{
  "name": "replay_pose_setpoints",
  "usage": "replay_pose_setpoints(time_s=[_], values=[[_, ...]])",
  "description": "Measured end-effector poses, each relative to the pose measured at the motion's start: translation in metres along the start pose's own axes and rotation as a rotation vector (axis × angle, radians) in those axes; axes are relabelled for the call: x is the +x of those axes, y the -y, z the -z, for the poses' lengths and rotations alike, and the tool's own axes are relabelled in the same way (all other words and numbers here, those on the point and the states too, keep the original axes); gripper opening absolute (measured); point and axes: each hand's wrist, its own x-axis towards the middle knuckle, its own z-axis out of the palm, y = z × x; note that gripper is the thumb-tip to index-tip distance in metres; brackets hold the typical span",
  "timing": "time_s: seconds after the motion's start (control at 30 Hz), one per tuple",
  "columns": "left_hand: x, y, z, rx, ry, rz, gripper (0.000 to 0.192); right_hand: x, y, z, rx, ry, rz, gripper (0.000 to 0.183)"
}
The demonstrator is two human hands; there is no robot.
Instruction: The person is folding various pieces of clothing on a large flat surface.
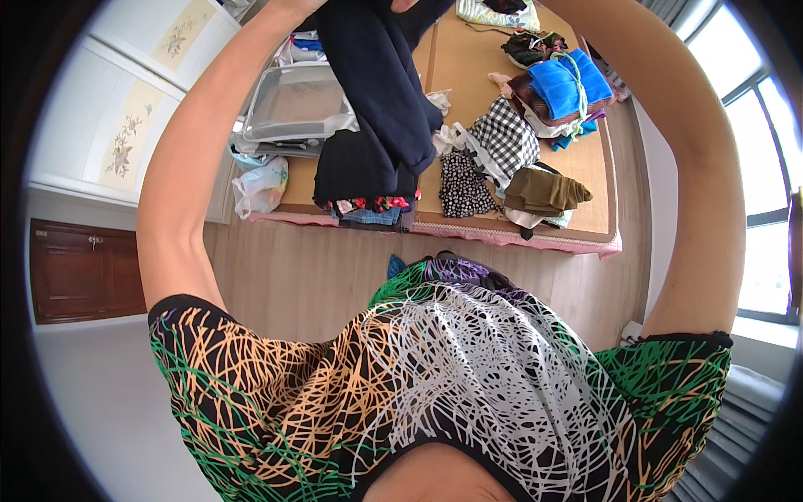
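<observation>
Dark navy trousers or a similar long garment (pixel 382 81) hang from the top edge over the bed. Both my arms reach up and forward, and my hands are mostly cut off. My left wrist (pixel 307 5) meets the top edge beside the cloth. A fingertip (pixel 403 5) lies on the garment; which hand it belongs to is unclear. Below the hanging cloth is a stack with a black folded garment (pixel 348 166), floral cloth (pixel 357 204) and blue denim (pixel 370 216). To its right lie a small-patterned dark garment (pixel 465 185), black-and-white gingham cloth (pixel 507 135) and olive cloth (pixel 546 191).
A clear plastic bin (pixel 288 103) and a knotted plastic bag (pixel 262 188) stand left on the bed (pixel 580 233). At right is a tied bundle with bright blue cloth (pixel 558 88); dark bunched clothes (pixel 533 47) lie behind it. White cabinets (pixel 81 125) flank the left, windows (pixel 765 263) the right.
</observation>
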Motion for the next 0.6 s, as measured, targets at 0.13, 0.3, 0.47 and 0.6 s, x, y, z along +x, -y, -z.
replay_pose_setpoints(time_s=[0.13, 0.3, 0.47, 0.6], values=[[-0.015, 0.021, -0.004, -0.219, 0.103, 0.014, 0.017, 0.036, -0.016, -0.016, -0.172, -0.145, 0.046, 0.039], [-0.030, -0.001, 0.000, -0.254, 0.233, 0.321, 0.022, 0.053, -0.008, -0.028, -0.538, -0.239, 0.081, 0.030], [-0.039, 0.007, -0.022, -0.691, -0.161, -0.019, 0.043, 0.061, 0.005, -0.023, -0.599, -0.226, 0.001, 0.030], [-0.053, 0.023, -0.017, -0.782, -0.019, 0.212, 0.047, 0.065, 0.008, -0.018, -0.575, -0.254, -0.077, 0.033]])
